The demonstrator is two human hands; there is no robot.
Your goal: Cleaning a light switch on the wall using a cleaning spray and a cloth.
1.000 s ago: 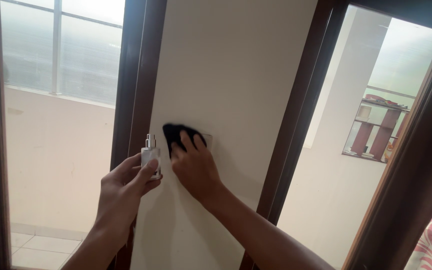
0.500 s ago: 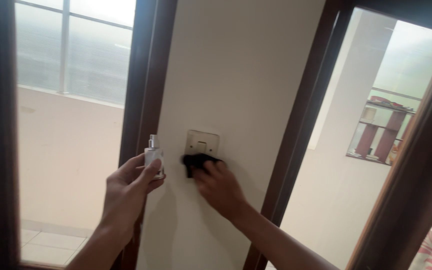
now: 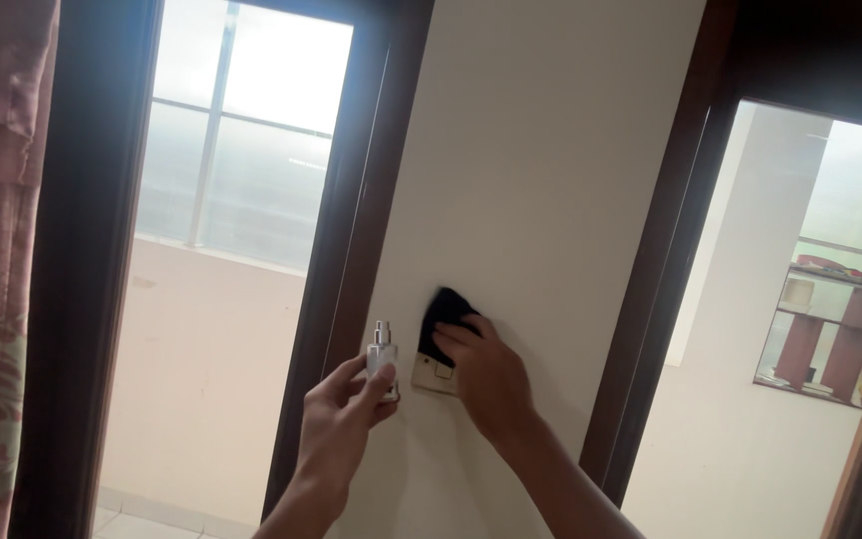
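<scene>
Cloth (image 3: 443, 311), dark, pressed by the right hand (image 3: 486, 374) onto the upper left of a wall switch plate (image 3: 434, 376). Left hand (image 3: 336, 424) closes around a small spray bottle (image 3: 382, 360) just left of the plate. Risk, as judged: liquid entering the switch if spray lands directly there.

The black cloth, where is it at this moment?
In the head view the black cloth is pressed on the cream wall under the right hand, over the top of the switch plate, right of the small spray bottle.
</scene>
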